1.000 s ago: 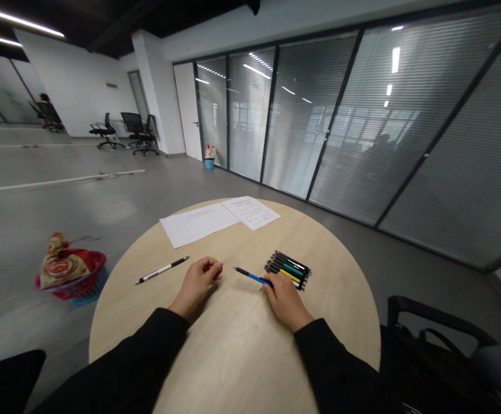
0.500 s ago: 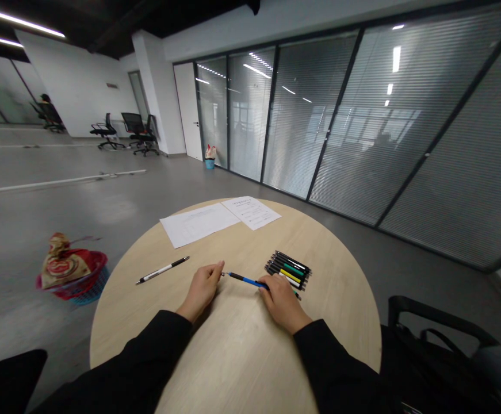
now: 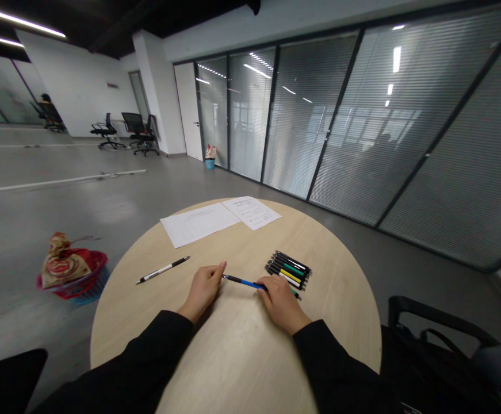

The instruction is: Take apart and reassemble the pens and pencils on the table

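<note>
My right hand (image 3: 282, 299) is closed around the rear of a blue pen (image 3: 248, 283) with a dark grip section, held just above the table and pointing left. My left hand (image 3: 202, 290) is closed in a pinch at the pen's front end, where a small silvery pen tip (image 3: 224, 276) shows between thumb and fingers. Most of that piece is hidden by the fingers. Beside my right hand lies a row of several pens (image 3: 291, 267), mostly black, with green, yellow and white barrels among them. A white-and-black pen (image 3: 163, 270) lies alone, left of my left hand.
Two printed sheets of paper (image 3: 201, 224) lie at the far side of the round wooden table (image 3: 332, 247). On the floor at left stands a basket (image 3: 90, 290) with a bag in it. A black chair (image 3: 440, 322) is close at right.
My right hand has moved slightly left with the blue pen. The small gap between the pen's front end and the silvery tip in my left fingers has closed.
</note>
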### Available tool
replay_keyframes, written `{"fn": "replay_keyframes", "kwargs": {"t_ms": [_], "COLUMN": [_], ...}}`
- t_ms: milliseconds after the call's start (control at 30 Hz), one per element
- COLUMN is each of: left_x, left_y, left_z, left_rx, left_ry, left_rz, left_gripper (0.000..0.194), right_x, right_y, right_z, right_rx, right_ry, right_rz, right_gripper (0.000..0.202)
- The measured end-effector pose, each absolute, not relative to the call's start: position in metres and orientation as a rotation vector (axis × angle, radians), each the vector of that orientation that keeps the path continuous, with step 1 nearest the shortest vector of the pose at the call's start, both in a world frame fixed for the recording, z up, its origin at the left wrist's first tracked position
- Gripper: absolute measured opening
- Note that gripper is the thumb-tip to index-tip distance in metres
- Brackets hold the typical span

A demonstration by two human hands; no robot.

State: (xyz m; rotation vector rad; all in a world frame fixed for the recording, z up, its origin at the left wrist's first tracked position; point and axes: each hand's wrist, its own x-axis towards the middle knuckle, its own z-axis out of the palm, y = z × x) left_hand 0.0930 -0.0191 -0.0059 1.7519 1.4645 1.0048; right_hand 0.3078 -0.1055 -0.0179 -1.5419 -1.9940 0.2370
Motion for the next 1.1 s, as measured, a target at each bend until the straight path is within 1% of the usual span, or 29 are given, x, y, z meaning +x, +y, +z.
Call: {"fn": "replay_keyframes", "kwargs": {"t_ms": [467, 800, 967, 1100], "left_x": [0.094, 0.094, 0.092, 0.091], "left_y": [-0.019, -0.019, -0.019, -0.026], "left_z": [-0.008, -0.002, 0.001, 0.008], "left_rx": [1.725, 1.81, 1.887, 1.991], "left_ry": [1.423, 1.284, 1.312, 1.186], "left_rz": [0.971, 0.943, 0.923, 0.954], "left_gripper": [0.057, 0.052, 0.052, 0.045], "right_x": [0.308, 0.309, 0.309, 0.312], "right_y": [-0.106, -0.106, -0.106, -0.104], "right_z": [-0.017, -0.017, -0.016, -0.017], "right_rx": [-1.521, -1.492, -1.519, -1.552], "right_ry": [-1.997, -2.003, -2.007, -1.98], "right_rz": [0.248, 0.253, 0.243, 0.234], "right_gripper": [0.016, 0.016, 0.017, 0.016]}}
